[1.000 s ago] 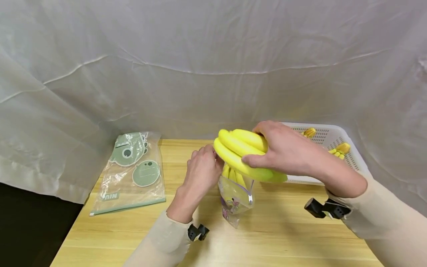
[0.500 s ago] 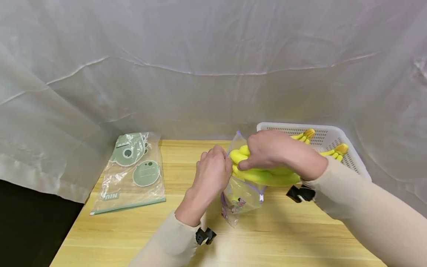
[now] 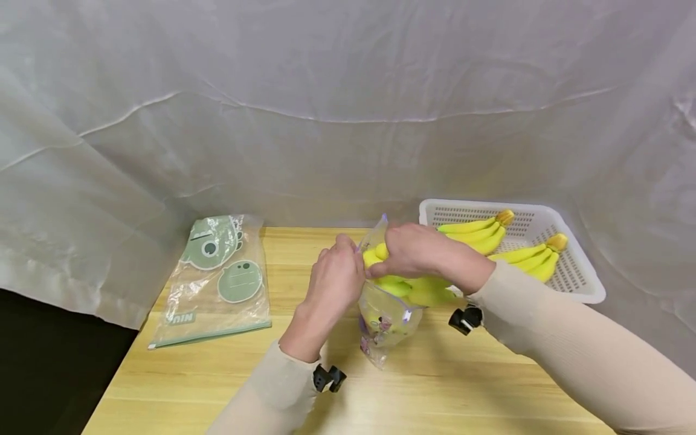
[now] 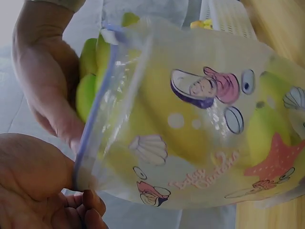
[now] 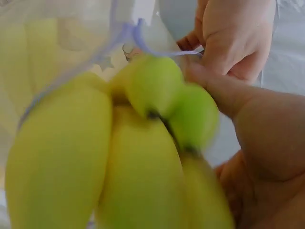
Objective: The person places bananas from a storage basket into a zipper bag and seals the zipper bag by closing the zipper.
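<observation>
A clear zip bag (image 3: 387,323) with a purple zip edge and cartoon prints stands on the wooden table. My left hand (image 3: 336,275) pinches its rim at the left side of the mouth. With my right hand (image 3: 421,249) I grip a bunch of bananas (image 3: 432,292), yellow with green tips, partly inside the bag's mouth. In the left wrist view more bananas (image 4: 267,133) show through the printed plastic. The right wrist view has the bananas (image 5: 57,157) close up, the right thumb beside their green tips. The right fingers are mostly hidden behind the bunch.
A white perforated basket (image 3: 595,293) at the back right holds two bunches of bananas, one towards the back (image 3: 484,234) and one nearer (image 3: 538,261). On the left lies a flat clear zip bag (image 3: 203,308) with green cartoon prints. A grey curtain (image 3: 326,151) hangs behind.
My right hand has brought the bananas down and left, from above the bag into its mouth. The bag's mouth has spread around them. The left hand keeps its hold on the rim.
</observation>
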`<state>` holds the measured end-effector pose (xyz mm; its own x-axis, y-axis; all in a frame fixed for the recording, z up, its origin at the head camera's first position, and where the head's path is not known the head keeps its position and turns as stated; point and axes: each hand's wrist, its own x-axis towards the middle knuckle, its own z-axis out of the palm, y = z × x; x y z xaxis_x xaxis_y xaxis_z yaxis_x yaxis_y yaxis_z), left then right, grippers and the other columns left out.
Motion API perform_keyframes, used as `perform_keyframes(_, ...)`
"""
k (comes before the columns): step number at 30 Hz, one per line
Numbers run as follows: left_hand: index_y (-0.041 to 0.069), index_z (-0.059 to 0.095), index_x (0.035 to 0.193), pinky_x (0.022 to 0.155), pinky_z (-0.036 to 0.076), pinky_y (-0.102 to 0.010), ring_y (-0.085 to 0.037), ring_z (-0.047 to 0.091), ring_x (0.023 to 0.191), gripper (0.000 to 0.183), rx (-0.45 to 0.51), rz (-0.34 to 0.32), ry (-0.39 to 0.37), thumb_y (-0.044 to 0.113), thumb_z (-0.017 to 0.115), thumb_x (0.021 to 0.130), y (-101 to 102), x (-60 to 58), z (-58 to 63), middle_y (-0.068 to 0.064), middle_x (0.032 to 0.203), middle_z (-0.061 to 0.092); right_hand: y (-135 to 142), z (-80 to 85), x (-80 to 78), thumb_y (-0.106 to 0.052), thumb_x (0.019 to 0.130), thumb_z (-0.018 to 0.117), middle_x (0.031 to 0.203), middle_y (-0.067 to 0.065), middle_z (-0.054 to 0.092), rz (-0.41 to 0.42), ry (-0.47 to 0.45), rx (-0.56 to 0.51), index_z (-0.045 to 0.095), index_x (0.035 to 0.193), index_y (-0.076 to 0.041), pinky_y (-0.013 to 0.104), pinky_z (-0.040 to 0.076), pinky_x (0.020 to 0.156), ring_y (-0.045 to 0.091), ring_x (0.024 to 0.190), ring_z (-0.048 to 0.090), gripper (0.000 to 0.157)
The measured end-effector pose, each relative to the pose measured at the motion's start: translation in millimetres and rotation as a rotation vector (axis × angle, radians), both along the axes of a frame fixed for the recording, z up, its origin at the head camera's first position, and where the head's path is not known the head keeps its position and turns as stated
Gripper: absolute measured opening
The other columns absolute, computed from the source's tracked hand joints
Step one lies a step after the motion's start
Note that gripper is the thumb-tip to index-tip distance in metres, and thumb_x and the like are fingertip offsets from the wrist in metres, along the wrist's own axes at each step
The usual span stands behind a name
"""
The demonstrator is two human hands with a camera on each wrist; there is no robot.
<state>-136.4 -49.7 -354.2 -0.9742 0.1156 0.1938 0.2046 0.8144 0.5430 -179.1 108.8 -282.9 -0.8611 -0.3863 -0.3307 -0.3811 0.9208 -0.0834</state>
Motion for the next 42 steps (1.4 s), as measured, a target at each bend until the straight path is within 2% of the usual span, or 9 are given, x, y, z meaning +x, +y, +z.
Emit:
perform_keyframes(3, 0.0, 0.058, 0.111, 0.061, 0.046, -0.032, -0.022, 0.054, 0.069, 0.014, -0.002, -0.013, 0.012, 0.013, 0.052, 0.109, -2.5, -0.2, -0.3, -0.004, 0.075, 0.06, 6.7, 0.0, 2.5, -0.059, 0.085, 0.076, 0.099, 0.013, 0.072, 0.051, -0.08, -0.023, 0.063, 0.125, 0.007, 0.042, 0.055, 0.072, 0.024, 0.083, 0.066, 0.079)
perform_keyframes(7, 0.0, 0.057, 0.112, 0.054, 0.042, -0.029, -0.018, 0.052, 0.062, 0.015, -0.005, -0.005, 0.008, 0.013, 0.052, 0.11, -5.6, 0.0, 0.6, -0.003, 0.071, 0.056, 15.3, 0.9, 7.0, -0.048, 0.086, 0.077, 0.071, -0.001, 0.059, 0.103, -0.103, -0.042, 0.063, 0.079, -0.011, 0.032, 0.047, 0.06, 0.016, 0.065, 0.055, 0.041)
perform_keyframes(10, -0.001, 0.056, 0.113, 0.049, 0.039, -0.026, -0.015, 0.049, 0.055, 0.016, 0.009, -0.012, -0.017, 0.014, 0.051, 0.11, -7.2, 0.3, 1.1, -0.002, 0.069, 0.055, 19.1, -3.3, 11.2, -0.038, 0.088, 0.078, 0.061, -0.004, 0.053, 0.119, -0.056, -0.089, 0.056, 0.066, -0.017, 0.029, 0.044, 0.056, 0.014, 0.057, 0.051, 0.038)
perform_keyframes(19, -0.001, 0.055, 0.114, 0.048, 0.041, -0.028, -0.016, 0.051, 0.055, 0.015, 0.053, -0.022, -0.066, 0.013, 0.049, 0.11, -10.0, 2.3, 1.0, -0.006, 0.073, 0.058, 18.6, -31.3, 40.1, -0.036, 0.09, 0.082, 0.068, 0.0, 0.059, 0.192, 0.274, -0.069, 0.063, 0.074, -0.013, 0.037, 0.051, 0.055, 0.019, 0.063, 0.059, 0.034)
perform_keyframes(23, -0.001, 0.057, 0.111, 0.051, 0.042, -0.03, -0.018, 0.052, 0.058, 0.014, 0.048, 0.019, -0.045, 0.012, 0.052, 0.108, -14.2, 1.7, 1.0, -0.006, 0.073, 0.059, 25.1, -28.9, 43.1, -0.051, 0.089, 0.08, 0.079, 0.002, 0.068, 0.192, 0.234, -0.094, 0.072, 0.093, -0.01, 0.041, 0.055, 0.062, 0.021, 0.072, 0.066, 0.042)
perform_keyframes(27, -0.001, 0.058, 0.11, 0.053, 0.042, -0.03, -0.018, 0.051, 0.059, 0.015, 0.054, 0.027, -0.064, 0.013, 0.052, 0.107, -18.1, 0.8, 2.0, -0.006, 0.074, 0.058, 43.9, -16.8, 36.9, -0.057, 0.094, 0.073, 0.078, 0.001, 0.069, 0.03, 0.176, -0.211, 0.072, 0.095, -0.011, 0.038, 0.051, 0.062, 0.019, 0.066, 0.062, 0.047)
perform_keyframes(30, 0.001, 0.059, 0.108, 0.056, 0.043, -0.031, -0.02, 0.052, 0.063, 0.016, 0.061, 0.043, -0.084, 0.016, 0.052, 0.107, -19.8, 0.8, 3.0, -0.005, 0.077, 0.059, 57.6, -16.5, 32.4, -0.055, 0.096, 0.071, 0.071, -0.001, 0.063, -0.078, 0.164, -0.216, 0.067, 0.086, -0.012, 0.035, 0.044, 0.056, 0.017, 0.061, 0.056, 0.044)
perform_keyframes(34, 0.007, 0.061, 0.099, 0.063, 0.046, -0.035, -0.022, 0.055, 0.071, 0.015, 0.054, 0.071, -0.121, 0.019, 0.054, 0.103, -21.3, 1.3, 7.1, -0.005, 0.081, 0.061, 66.0, -25.6, 27.9, -0.039, 0.1, 0.069, 0.065, -0.001, 0.058, -0.083, 0.12, -0.213, 0.065, 0.077, -0.014, 0.032, 0.039, 0.053, 0.016, 0.058, 0.052, 0.034)
perform_keyframes(42, 0.012, 0.059, 0.085, 0.066, 0.045, -0.035, -0.022, 0.055, 0.07, 0.015, 0.129, 0.061, -0.053, 0.02, 0.056, 0.097, -21.9, 7.9, 26.4, -0.003, 0.077, 0.058, 53.5, -17.0, 21.1, -0.013, 0.094, 0.054, 0.058, -0.003, 0.043, -0.065, 0.401, -0.385, 0.056, 0.071, -0.016, 0.032, 0.03, 0.053, 0.015, 0.054, 0.039, 0.023)
